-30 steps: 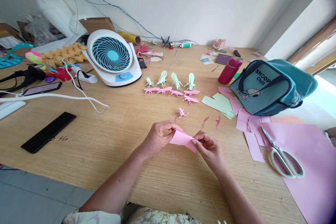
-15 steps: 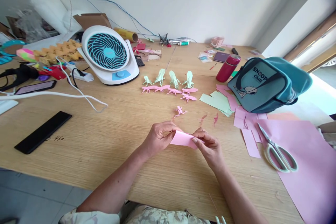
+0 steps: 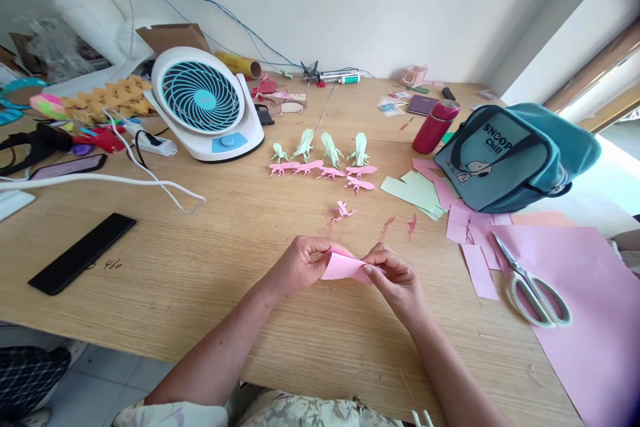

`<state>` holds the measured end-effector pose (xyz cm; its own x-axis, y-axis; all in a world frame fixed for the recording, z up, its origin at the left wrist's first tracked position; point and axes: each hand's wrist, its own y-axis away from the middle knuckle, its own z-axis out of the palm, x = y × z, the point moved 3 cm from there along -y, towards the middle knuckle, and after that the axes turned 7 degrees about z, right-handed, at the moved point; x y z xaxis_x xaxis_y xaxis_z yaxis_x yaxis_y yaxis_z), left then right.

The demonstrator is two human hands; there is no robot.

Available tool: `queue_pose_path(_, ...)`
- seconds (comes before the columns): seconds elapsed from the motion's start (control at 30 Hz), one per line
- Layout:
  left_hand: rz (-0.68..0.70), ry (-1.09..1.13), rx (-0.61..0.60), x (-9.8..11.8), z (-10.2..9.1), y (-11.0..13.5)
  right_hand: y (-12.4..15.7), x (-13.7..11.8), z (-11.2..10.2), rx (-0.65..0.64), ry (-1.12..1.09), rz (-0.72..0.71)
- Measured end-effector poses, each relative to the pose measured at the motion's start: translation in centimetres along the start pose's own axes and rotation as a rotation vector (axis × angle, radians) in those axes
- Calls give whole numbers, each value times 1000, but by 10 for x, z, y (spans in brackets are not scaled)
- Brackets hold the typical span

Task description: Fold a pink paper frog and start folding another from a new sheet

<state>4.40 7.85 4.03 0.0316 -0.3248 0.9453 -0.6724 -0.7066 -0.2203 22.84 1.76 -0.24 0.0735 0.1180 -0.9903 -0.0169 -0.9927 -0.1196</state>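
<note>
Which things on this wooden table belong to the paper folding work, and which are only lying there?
Likely in use: small folded pink paper sheet, pinched by left hand and right hand; cut pink paper strips; large pink paper sheet; white-handled scissors; small folded pink and green paper figures.
Just lying about: white and blue desk fan; red cylindrical bottle; teal fabric bag; flat black bar.

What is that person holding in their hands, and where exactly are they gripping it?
A small pink paper, pinched between both hands: the left hand grips its left end, the right hand its right end, just above the table.
</note>
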Motion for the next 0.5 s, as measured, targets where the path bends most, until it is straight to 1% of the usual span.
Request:
queue_pose_path(0.07,-20,52,-19,-1,1,0,0,2,2,-17,-5,19)
queue_pose_path(0.2,-36,80,-8,-2,4,1,0,2,3,-10,-22,26)
queue_pose_path(0.33,-29,70,-14,-2,5,2,0,0,3,10,-40,12)
queue_pose_path(0.5,15,5,-29,-1,5,2,0,-4,4,15,16,5)
